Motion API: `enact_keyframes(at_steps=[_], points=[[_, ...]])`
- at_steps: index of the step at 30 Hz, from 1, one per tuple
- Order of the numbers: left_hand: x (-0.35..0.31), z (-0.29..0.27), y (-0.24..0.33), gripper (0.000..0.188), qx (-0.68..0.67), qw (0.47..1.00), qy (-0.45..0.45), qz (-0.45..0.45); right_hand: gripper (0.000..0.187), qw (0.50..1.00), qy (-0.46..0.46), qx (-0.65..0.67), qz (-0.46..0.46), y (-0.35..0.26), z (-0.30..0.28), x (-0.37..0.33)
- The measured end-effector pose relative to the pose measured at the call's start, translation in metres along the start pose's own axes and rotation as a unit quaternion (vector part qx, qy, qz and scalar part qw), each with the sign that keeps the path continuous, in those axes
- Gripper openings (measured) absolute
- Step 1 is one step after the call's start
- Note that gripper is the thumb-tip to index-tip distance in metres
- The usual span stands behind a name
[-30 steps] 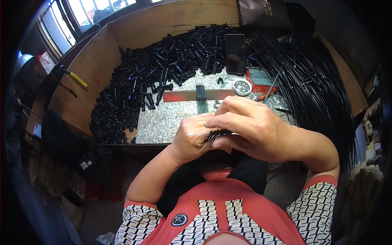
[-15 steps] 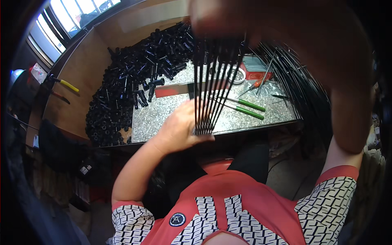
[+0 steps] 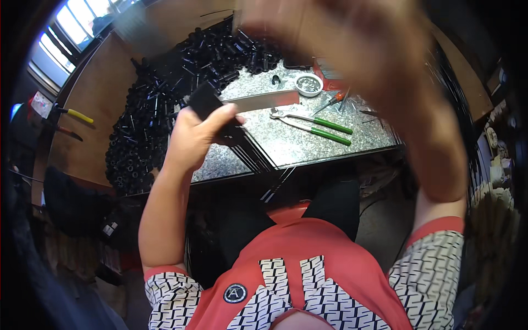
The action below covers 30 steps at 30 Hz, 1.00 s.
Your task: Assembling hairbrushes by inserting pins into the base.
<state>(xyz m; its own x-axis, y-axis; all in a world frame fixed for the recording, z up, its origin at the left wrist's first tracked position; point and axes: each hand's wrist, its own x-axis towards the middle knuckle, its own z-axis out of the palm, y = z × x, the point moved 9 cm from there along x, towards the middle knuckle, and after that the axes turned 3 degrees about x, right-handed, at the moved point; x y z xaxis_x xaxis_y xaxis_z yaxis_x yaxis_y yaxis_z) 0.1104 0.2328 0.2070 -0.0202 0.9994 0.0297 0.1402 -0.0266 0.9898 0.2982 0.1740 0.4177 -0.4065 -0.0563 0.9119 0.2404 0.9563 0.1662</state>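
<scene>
My left hand (image 3: 190,137) is closed around a bundle of thin black rods (image 3: 250,148) at its wide dark end, thumb on top. The rods slant down to the right, their tips past the front edge of the speckled grey work board (image 3: 297,157). High at the top, close to the camera, is my right hand (image 3: 330,33); motion smears its fingers, and whether it holds anything is not visible. Between the hands on the board lie end-cutting pliers with green handles (image 3: 330,135) and a flat metal strip (image 3: 269,100), partly reddish.
Small black tubular parts (image 3: 148,104) are heaped at the left and back. A white round dish (image 3: 309,85) and an orange-handled screwdriver (image 3: 338,98) lie toward the back right. A yellow-handled tool (image 3: 80,115) rests at the wooden left wall (image 3: 91,91). Dark rods (image 3: 465,148) stand at right.
My left hand has moved left and up, and the rods have turned from upright to slanting down rightward. My right hand has come away from their upper ends and remains raised, blurred.
</scene>
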Motion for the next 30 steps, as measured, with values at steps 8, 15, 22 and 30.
enact_keyframes(at_steps=[8,15,22,30], points=[[-0.036,-0.012,-0.114,0.025,-0.305,0.927,0.215,-0.032,0.042,0.385,-0.131,0.642,0.65,-0.102,0.169,-0.279],[-0.061,0.023,-0.122,0.031,-0.381,0.886,0.261,-0.05,0.059,0.369,0.218,0.581,0.692,-0.04,0.17,-0.299],[-0.078,0.085,-0.101,0.043,-0.358,0.926,-0.058,-0.102,0.044,0.528,0.075,0.452,0.715,0.037,0.1,-0.256],[-0.095,0.075,-0.041,0.027,-0.131,0.986,-0.106,-0.015,0.027,0.68,-0.263,0.361,0.582,0.052,0.074,-0.194]])
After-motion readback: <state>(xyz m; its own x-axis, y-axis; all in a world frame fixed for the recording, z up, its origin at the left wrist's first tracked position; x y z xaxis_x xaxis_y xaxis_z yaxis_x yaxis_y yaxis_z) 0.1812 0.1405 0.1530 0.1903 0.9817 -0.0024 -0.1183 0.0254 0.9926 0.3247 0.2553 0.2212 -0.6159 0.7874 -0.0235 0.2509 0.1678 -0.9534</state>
